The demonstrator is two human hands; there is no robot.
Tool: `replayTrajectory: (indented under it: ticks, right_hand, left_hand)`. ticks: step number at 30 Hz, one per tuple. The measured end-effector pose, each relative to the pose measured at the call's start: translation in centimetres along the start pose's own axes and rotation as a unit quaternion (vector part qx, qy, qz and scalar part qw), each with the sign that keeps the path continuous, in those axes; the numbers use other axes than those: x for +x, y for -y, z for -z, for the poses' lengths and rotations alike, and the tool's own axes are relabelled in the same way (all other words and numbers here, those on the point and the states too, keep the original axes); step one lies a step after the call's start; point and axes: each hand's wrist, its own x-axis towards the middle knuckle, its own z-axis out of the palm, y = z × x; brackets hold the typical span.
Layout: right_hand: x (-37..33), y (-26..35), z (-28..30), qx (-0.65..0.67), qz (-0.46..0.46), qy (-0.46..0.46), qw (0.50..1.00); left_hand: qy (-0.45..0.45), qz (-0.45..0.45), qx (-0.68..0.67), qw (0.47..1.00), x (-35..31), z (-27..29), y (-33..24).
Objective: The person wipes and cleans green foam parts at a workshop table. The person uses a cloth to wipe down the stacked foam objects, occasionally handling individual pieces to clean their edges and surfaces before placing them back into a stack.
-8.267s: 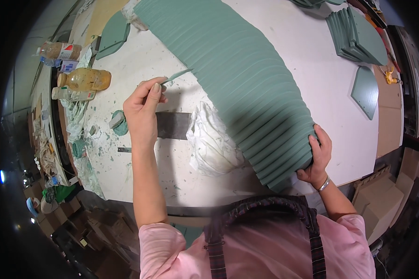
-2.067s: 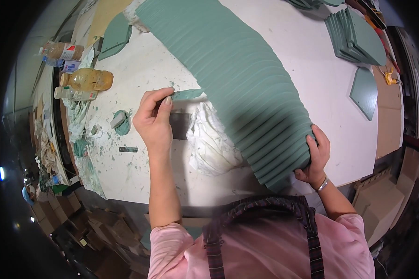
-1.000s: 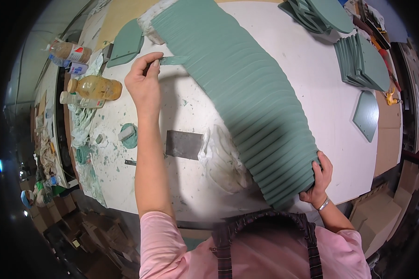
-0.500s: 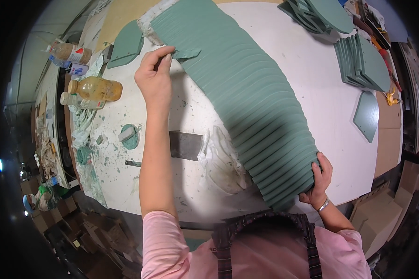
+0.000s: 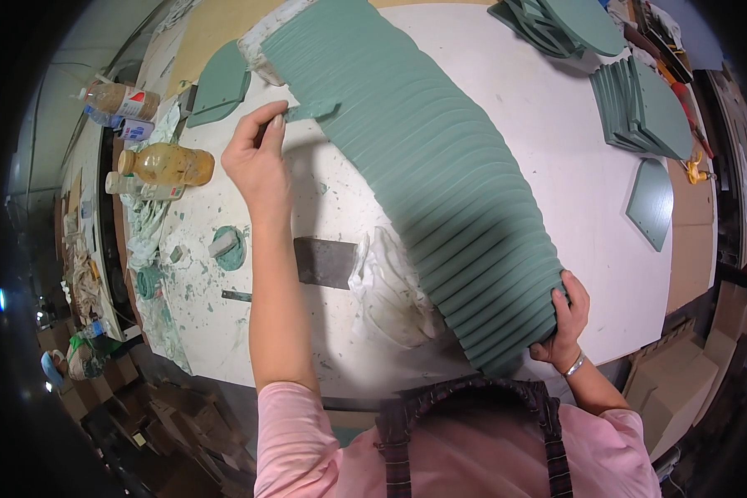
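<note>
A long row of overlapping green curved panels runs diagonally over the white table, from the far left down to my body. My left hand pinches a thin, limp-looking green strip between thumb and fingers, by the row's left edge near its far end. The strip's free end overlaps the panels; whether it touches them I cannot tell. My right hand grips the row's near right end, fingers over the edge and thumb at the underside. A crumpled white cloth and a dark grey flat plate lie between my left forearm and the row.
Bottles, one with yellowish liquid, stand along the left edge. A small grey block sits on a round green piece. More green panels are stacked at far right, with a single panel below. Cardboard boxes stand lower right.
My left hand has drawn left and slightly nearer, taking the green strip partly off the row's left edge. My right hand keeps its grip at the near end.
</note>
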Motion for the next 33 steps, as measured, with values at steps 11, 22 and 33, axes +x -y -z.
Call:
replayTrajectory:
  ticks: [11,22,33]
  right_hand:
    - [0.0,0.1,-0.1,-0.005,0.001,0.002,1.000]
    - [0.0,0.1,0.0,0.000,-0.003,0.003,1.000]
    - [0.0,0.1,0.1,-0.002,-0.004,0.003,1.000]
  left_hand:
    - [0.038,0.008,0.003,0.999,-2.1,1.3,0.7]
    - [0.017,-0.009,-0.011,1.000,-2.7,0.7,0.5]
    - [0.027,-0.063,0.028,0.997,-3.2,1.7,0.3]
